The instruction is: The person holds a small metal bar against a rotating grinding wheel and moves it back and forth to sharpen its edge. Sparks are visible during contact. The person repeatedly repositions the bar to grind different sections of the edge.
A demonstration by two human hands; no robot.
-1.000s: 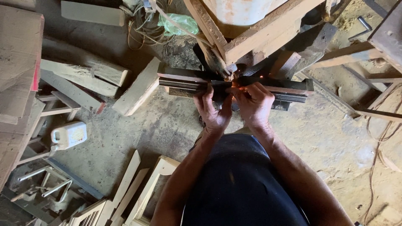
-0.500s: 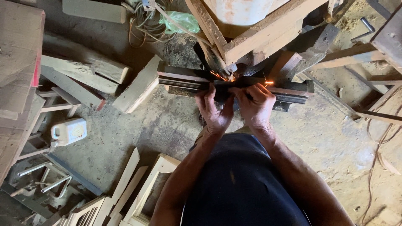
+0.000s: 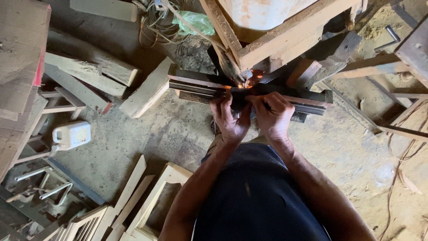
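Both hands are at the middle of the view, pressed onto a long dark metal bar [image 3: 285,96] that lies flat across a low wooden stand. The left hand [image 3: 229,118] has its fingers curled down over the near edge of the bar, close together. The right hand [image 3: 272,114] is just beside it, at 3 o'clock from the left one, fingers folded tight around what looks like a small dark tool or the bar itself; the view is too dim there to tell which.

Little orange sparks [image 3: 245,82] jump at 12 o'clock from the hands, right where the bar meets the wooden frame [image 3: 285,42] above it. So the step in hand looks like grinding or cutting the bar at that spot. The next move probably calls for steady hands, the bar kept from sliding, and fingers kept back from the sparks.

Around the person, on the dusty floor: a pale wooden block [image 3: 149,89] at 10 o'clock from the hands, a white plastic jug [image 3: 71,134] far off at 9 o'clock, a crumpled green plastic bag [image 3: 194,22] at 11 o'clock, and pale wooden frames [image 3: 156,201] at 7 o'clock.
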